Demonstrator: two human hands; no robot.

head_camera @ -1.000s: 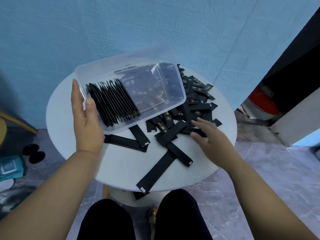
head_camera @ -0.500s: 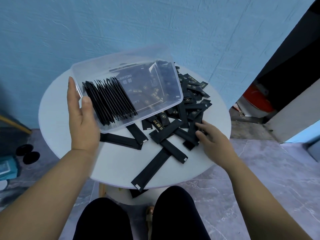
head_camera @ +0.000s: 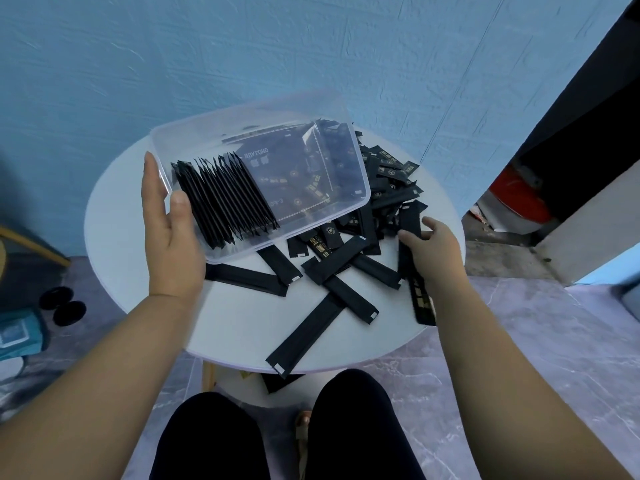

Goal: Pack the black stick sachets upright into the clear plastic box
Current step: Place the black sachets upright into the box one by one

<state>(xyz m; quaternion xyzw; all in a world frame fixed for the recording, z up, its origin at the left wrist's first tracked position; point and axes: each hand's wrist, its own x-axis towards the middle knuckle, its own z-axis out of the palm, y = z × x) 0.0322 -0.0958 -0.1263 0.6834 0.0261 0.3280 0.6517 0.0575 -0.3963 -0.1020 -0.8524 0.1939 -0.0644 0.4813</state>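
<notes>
Right hand (head_camera: 436, 251) has shifted from the pile (head_camera: 388, 188) toward the table (head_camera: 114, 216)'s right edge and now covers one blurred sachet (head_camera: 421, 303); grasp not discernible. Left hand (head_camera: 169, 244) grips the tilted clear plastic box (head_camera: 263, 133), sachet row (head_camera: 225, 199) upright inside. Next insertion likely.

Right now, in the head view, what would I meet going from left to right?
Black discs on the floor → left hand → upright sachets in the clear plastic box → loose sachet pile → right hand → red object.
</notes>
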